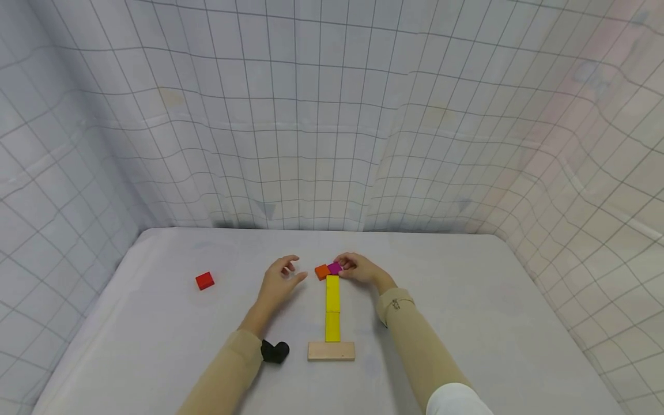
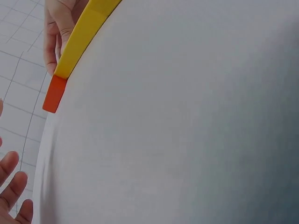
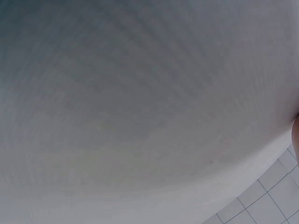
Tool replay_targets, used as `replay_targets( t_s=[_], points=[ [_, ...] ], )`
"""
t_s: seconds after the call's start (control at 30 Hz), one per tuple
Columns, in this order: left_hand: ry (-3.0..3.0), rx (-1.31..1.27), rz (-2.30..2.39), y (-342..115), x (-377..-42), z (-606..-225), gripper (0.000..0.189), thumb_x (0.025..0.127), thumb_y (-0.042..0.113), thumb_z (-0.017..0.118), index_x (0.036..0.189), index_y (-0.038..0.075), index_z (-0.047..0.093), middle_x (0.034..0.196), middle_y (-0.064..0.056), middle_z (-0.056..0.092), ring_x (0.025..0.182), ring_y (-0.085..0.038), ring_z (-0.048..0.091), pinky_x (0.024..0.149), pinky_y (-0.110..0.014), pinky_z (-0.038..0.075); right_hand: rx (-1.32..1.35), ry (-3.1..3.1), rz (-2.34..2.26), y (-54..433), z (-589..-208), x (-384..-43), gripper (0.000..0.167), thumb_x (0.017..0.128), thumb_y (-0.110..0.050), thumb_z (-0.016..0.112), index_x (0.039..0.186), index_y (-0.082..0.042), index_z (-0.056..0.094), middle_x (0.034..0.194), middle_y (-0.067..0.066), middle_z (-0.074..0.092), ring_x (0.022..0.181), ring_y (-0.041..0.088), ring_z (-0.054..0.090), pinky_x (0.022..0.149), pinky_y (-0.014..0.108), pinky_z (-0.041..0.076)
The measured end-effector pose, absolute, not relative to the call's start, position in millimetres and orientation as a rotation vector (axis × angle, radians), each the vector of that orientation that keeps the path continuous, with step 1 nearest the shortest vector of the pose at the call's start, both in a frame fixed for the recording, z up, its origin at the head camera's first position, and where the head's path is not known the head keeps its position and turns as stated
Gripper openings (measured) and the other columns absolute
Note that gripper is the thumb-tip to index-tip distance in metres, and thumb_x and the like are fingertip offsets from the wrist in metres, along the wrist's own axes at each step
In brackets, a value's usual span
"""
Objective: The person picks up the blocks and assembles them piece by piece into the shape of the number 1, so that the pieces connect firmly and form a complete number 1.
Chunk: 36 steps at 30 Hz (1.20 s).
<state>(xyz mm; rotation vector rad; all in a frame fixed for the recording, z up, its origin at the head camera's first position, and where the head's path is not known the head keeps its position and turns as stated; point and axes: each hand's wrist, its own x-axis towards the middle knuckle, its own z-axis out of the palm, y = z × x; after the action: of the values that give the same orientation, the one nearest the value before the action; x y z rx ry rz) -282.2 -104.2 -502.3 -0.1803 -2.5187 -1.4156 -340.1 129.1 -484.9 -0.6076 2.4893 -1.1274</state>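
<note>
In the head view my right hand (image 1: 359,269) pinches a magenta block (image 1: 334,268) between thumb and fingers. An orange block (image 1: 322,271) lies against its left side. Both sit at the far end of two yellow blocks (image 1: 332,294) laid in a line, which run down to a plain wooden block (image 1: 331,351) set crosswise. To the left of the orange block, my left hand (image 1: 277,282) hovers with fingers loosely bent and holds nothing. The left wrist view shows the orange block (image 2: 55,94) at the yellow line's end. Only a sliver of my right hand (image 3: 295,137) enters the right wrist view.
A red block (image 1: 204,280) lies apart on the left of the white table (image 1: 441,323). Beside the left sleeve, a black wrist-worn device (image 1: 275,351) sticks out. Grid-patterned white cloth (image 1: 321,115) hangs behind the table and along both sides.
</note>
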Motion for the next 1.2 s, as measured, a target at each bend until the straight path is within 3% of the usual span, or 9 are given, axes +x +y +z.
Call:
replay_targets(
  t_s=[0.27,0.6,0.87,1.2],
  points=[
    [-2.475,-0.157,-1.46,-130,-274,-495,0.046,0.078,0.016,0.072,0.118,0.001,0.055,0.094,-0.018,0.055,0.086,-0.029,0.049,0.076,-0.039,0.04,-0.588,2.489,-1.138,130,-486,-342,0.03,0.088,-0.01,0.059,0.117,-0.006,0.053,0.098,0.006,0.052,0.093,0.019,0.047,0.087,0.031,0.039],
    [-2.483,-0.015,-1.433,-171,-265,-494,0.05,0.081,0.02,0.07,0.123,0.003,0.051,0.103,-0.019,0.054,0.094,-0.03,0.047,0.08,-0.04,0.039,-0.596,2.492,-1.135,130,-486,-342,0.03,0.088,-0.008,0.059,0.117,-0.004,0.053,0.098,0.007,0.053,0.092,0.02,0.047,0.086,0.032,0.039],
    [-2.418,0.084,-1.426,-204,-255,-491,0.05,0.08,0.019,0.071,0.123,0.002,0.051,0.104,-0.02,0.054,0.09,-0.028,0.048,0.079,-0.039,0.037,-0.573,2.492,-1.138,129,-482,-340,0.029,0.088,-0.008,0.059,0.117,-0.004,0.054,0.098,0.008,0.053,0.092,0.02,0.047,0.086,0.032,0.039],
    [-2.406,0.22,-1.322,-238,-239,-488,0.05,0.081,0.021,0.07,0.123,0.003,0.051,0.104,-0.017,0.053,0.086,-0.023,0.046,0.065,-0.008,0.033,-0.534,2.5,-1.12,129,-490,-346,0.029,0.088,-0.011,0.06,0.116,-0.008,0.055,0.097,0.004,0.053,0.091,0.017,0.047,0.085,0.031,0.039]
  ],
)
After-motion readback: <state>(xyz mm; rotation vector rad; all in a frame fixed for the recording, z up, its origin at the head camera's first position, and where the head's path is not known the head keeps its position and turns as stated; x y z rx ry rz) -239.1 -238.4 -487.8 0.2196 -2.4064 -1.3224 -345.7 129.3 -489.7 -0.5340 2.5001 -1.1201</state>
